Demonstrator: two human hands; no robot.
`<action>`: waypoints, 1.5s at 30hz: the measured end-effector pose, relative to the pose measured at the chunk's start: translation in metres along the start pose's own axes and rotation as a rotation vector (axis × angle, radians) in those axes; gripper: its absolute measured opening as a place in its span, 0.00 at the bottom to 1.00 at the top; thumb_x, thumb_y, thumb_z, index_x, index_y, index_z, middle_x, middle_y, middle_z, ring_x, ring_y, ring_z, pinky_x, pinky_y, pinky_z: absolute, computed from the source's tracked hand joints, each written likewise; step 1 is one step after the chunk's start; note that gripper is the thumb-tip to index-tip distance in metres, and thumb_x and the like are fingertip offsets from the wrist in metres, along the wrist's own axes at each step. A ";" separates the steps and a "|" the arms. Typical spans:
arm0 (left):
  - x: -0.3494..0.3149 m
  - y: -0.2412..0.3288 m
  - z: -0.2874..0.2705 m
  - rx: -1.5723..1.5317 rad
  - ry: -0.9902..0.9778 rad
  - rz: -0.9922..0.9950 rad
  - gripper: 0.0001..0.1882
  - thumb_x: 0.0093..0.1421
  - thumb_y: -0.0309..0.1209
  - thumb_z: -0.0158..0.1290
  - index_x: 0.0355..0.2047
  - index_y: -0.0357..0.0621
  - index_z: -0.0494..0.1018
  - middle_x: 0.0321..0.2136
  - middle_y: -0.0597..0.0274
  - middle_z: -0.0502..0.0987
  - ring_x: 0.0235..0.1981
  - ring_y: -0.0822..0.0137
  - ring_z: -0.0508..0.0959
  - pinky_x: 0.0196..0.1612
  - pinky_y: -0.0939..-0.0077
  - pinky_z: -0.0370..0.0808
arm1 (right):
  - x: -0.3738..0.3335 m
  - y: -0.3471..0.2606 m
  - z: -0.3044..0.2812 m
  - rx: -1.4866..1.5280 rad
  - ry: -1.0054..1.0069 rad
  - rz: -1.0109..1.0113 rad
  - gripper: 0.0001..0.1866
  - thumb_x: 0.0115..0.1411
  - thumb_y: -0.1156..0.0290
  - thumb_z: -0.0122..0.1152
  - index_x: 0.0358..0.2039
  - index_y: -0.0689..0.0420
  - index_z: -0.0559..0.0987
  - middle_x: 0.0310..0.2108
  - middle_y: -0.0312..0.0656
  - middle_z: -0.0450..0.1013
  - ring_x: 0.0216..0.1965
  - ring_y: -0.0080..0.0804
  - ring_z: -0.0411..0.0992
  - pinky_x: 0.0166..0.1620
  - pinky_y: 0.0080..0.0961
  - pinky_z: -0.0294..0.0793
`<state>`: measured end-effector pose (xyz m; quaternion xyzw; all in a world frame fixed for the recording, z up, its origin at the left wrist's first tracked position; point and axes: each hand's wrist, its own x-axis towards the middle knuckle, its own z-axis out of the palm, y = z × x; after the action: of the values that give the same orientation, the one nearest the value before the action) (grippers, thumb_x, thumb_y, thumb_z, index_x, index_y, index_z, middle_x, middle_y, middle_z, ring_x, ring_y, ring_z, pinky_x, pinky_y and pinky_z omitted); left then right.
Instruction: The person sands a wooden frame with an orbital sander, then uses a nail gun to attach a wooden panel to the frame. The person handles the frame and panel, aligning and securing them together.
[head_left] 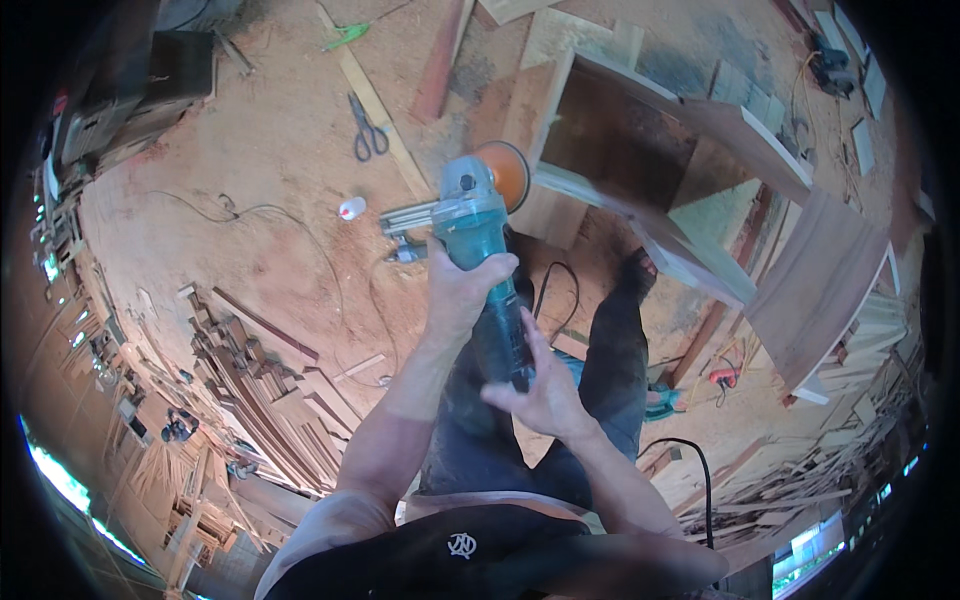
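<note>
A teal angle grinder (475, 230) with an orange disc (507, 177) is held up over my legs, its disc end pointing away from me. My left hand (465, 285) grips the body behind the clear-covered head, thumb across the top. Around the rear of the handle is my right hand (548, 385), thumb on one side and fingers on the other. The disc is close to the near corner of an open wooden cabinet frame (585, 185) at the right, apparently above it; whether they touch I cannot tell.
Dark-handled scissors (368, 135), a small white bottle (351, 208) and a metal air tool (405, 250) lie on the dusty floor at the left. Stacked wood strips (255, 395) are nearer. A black cord (705, 480) loops at the right. A wide board (820, 275) leans there.
</note>
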<state>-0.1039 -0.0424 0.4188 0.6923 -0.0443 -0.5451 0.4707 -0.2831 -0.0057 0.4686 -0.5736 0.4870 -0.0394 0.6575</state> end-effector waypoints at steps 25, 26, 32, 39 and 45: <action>0.554 -0.060 -0.199 1.331 0.526 0.214 0.59 0.44 0.56 0.71 0.64 0.25 0.61 0.57 0.35 0.75 0.59 0.42 0.76 0.61 0.55 0.73 | 0.052 0.190 -0.139 -1.026 1.128 -0.181 0.29 0.51 0.49 0.74 0.44 0.51 0.71 0.52 0.46 0.70 0.63 0.59 0.63 0.69 0.67 0.47; 0.555 -0.063 -0.191 1.316 0.549 0.250 0.57 0.45 0.57 0.70 0.64 0.25 0.61 0.56 0.34 0.76 0.58 0.41 0.77 0.61 0.54 0.73 | 0.055 0.189 -0.137 -1.015 1.159 -0.186 0.29 0.52 0.49 0.74 0.45 0.50 0.70 0.52 0.46 0.70 0.64 0.60 0.62 0.68 0.67 0.49; 0.537 -0.063 -0.178 1.320 0.669 0.426 0.49 0.51 0.59 0.65 0.59 0.29 0.64 0.53 0.32 0.76 0.56 0.38 0.78 0.59 0.50 0.73 | 0.065 0.185 -0.131 -1.112 1.169 -0.173 0.26 0.58 0.49 0.68 0.48 0.48 0.67 0.56 0.47 0.68 0.64 0.62 0.59 0.65 0.68 0.55; 0.473 -0.069 -0.137 1.493 0.838 0.876 0.40 0.58 0.50 0.62 0.60 0.31 0.66 0.50 0.35 0.78 0.54 0.35 0.78 0.55 0.48 0.74 | 0.055 0.182 -0.132 -1.198 1.092 -0.097 0.24 0.60 0.51 0.65 0.48 0.48 0.66 0.57 0.48 0.66 0.64 0.63 0.59 0.64 0.70 0.56; 0.557 -0.029 0.049 0.636 -0.045 0.216 0.29 0.67 0.47 0.58 0.60 0.40 0.70 0.44 0.52 0.80 0.38 0.53 0.81 0.44 0.60 0.79 | 0.057 0.178 -0.132 -1.167 1.069 -0.100 0.24 0.60 0.52 0.67 0.46 0.50 0.65 0.58 0.49 0.64 0.66 0.63 0.57 0.67 0.70 0.51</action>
<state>0.0671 -0.3758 0.0031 0.7836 -0.2955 -0.4664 0.2849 -0.4342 -0.0749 0.3115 -0.7502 0.6524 -0.0773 -0.0749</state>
